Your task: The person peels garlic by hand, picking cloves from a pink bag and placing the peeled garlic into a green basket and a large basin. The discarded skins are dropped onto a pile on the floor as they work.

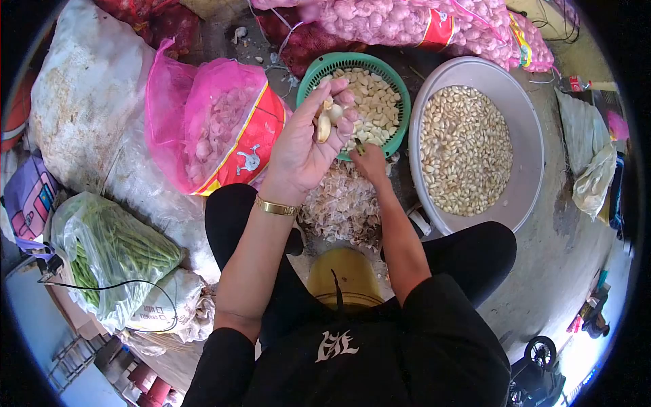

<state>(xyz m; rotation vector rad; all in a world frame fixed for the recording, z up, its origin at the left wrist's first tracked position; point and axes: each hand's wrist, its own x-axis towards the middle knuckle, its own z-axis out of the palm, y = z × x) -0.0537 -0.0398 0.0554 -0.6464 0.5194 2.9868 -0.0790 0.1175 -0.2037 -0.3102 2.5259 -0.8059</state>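
My left hand (306, 146) is palm up with curled fingers around a few garlic cloves (324, 127), over the left side of a green basket (403, 129). Peeled cloves (373, 102) fill much of that basket. At its near rim is my right hand (371, 164), lower than the left, its fingers closed on a small dark tool (359, 144) that looks like a knife; most of it is hidden. A heap of papery garlic skins (342, 203) lies on the floor below both hands.
A wide grey tub (536, 142) holds many unpeeled cloves in liquid. Pink mesh sacks of garlic (217, 129) stand at left and along the back (400, 24). Bagged green beans (115, 244) sit at lower left. A yellow bucket (346, 275) is between my legs.
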